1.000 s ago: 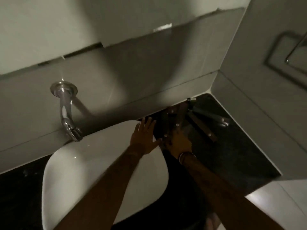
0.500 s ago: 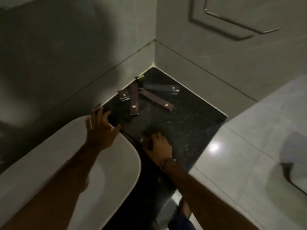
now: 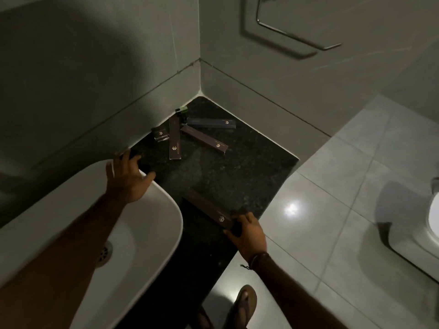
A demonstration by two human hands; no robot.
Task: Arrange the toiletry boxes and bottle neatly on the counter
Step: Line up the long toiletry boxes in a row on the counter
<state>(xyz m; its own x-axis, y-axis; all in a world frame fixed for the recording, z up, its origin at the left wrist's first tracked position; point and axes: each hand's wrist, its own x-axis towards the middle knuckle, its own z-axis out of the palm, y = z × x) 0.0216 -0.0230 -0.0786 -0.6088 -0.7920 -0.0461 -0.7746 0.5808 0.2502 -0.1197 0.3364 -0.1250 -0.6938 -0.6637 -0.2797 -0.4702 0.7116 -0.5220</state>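
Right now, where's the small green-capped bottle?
In the head view, the small green-capped bottle stands at the far corner of the dark granite counter, against the left wall, just behind the scattered dark purple boxes.

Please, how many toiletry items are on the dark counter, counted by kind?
Long boxes: 4, three in the corner pile and one under the right hand at
Short box: 1
Green-capped bottle: 1
Total: 6

Single head-worn view, looking steeply down, close over the counter (image 3: 237, 181) corner
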